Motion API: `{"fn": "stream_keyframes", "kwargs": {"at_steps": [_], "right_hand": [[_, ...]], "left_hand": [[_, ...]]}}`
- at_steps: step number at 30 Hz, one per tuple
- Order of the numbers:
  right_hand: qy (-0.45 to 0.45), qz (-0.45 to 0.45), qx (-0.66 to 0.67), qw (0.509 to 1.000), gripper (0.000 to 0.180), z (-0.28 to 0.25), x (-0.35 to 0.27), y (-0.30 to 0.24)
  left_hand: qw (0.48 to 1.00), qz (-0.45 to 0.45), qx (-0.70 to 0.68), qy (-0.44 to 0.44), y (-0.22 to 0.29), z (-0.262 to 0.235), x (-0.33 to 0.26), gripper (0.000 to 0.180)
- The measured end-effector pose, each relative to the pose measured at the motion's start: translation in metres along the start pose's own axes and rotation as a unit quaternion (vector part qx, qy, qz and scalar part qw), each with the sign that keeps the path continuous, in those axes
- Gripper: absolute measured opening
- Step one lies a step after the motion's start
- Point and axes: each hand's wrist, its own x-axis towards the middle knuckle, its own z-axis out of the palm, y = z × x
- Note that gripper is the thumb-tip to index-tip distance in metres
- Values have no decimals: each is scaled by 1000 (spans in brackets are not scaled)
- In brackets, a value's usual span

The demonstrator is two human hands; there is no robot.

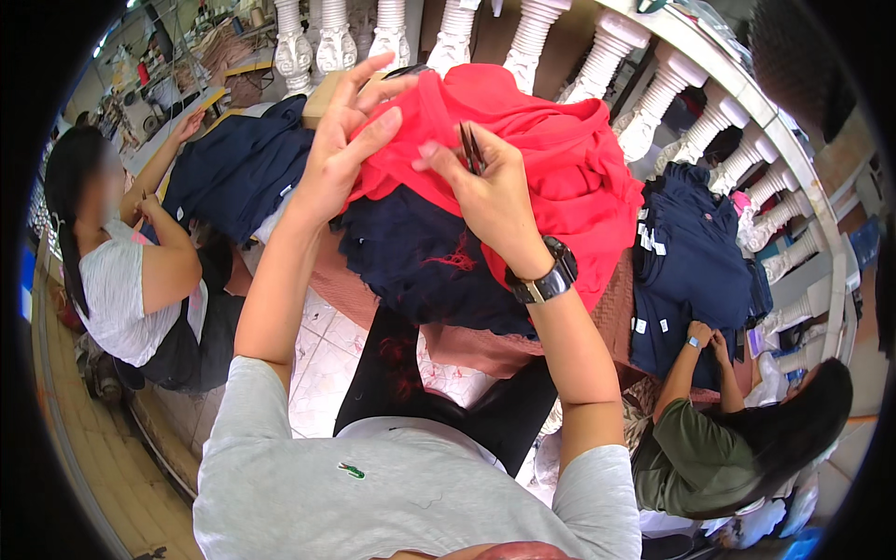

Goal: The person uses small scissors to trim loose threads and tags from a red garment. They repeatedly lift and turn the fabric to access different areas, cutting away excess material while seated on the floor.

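A red garment (532, 121) lies heaped in front of me, on top of a dark navy cloth pile (411, 261). My left hand (345, 140) is at the red cloth's left edge, fingers spread and stretched out, the thumb against the fabric. In my right hand (490, 191) are small black thread snips (472, 149), blades pointing up and away from me, over the red cloth. The right thumb reaches toward the left hand, close to the fabric. Loose red threads (455, 257) lie on the navy cloth below.
Under the piles hangs a brownish-pink cover (467, 347). Navy garments are stacked at left (233, 168) and right (691, 252). A person in a light top (131, 289) sits at left, another in a green top (705, 457) at right. White balusters (453, 42) stand behind.
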Motion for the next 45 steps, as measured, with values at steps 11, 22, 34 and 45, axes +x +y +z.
{"fn": "stream_keyframes", "kwargs": {"at_steps": [11,22,34,45], "right_hand": [[177,7,-469,865,52,-206,68,-6],[171,7,-505,846,34,-200,-33,3],[336,53,-478,810,42,-298,83,-25],[252,112,-498,822,46,-258,-15,19]], "left_hand": [[878,12,474,-68,-61,-54,-21,121],[919,-337,190,72,-56,-125,-4,35],[987,-108,109,-38,-81,-130,154,53],[890,-328,291,-129,-85,-126,34,60]]}}
